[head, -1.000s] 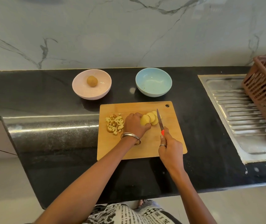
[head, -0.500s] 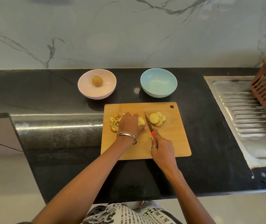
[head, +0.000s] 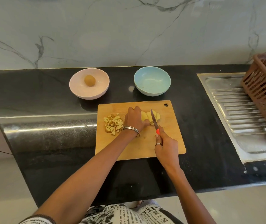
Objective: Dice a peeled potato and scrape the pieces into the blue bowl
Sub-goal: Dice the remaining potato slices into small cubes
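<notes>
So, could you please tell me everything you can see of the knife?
The knife is small, with a narrow, pointed, dark metal blade and a bright red-orange handle, mostly hidden in the right hand that grips it. It points away from the person over the wooden cutting board, its blade lying across the pale potato slices. Whether the edge touches them cannot be told.

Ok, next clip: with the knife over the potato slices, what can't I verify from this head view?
- Left hand fingertips: hidden behind its own knuckles; the grip on the potato is unclear.
- Knife edge: too thin to tell whether it touches the slices.
- Knife handle: mostly covered by the right hand.
- Brown basket: cut off by the right edge; contents unseen.
- Blue bowl: small specks inside, too small to identify.
</notes>
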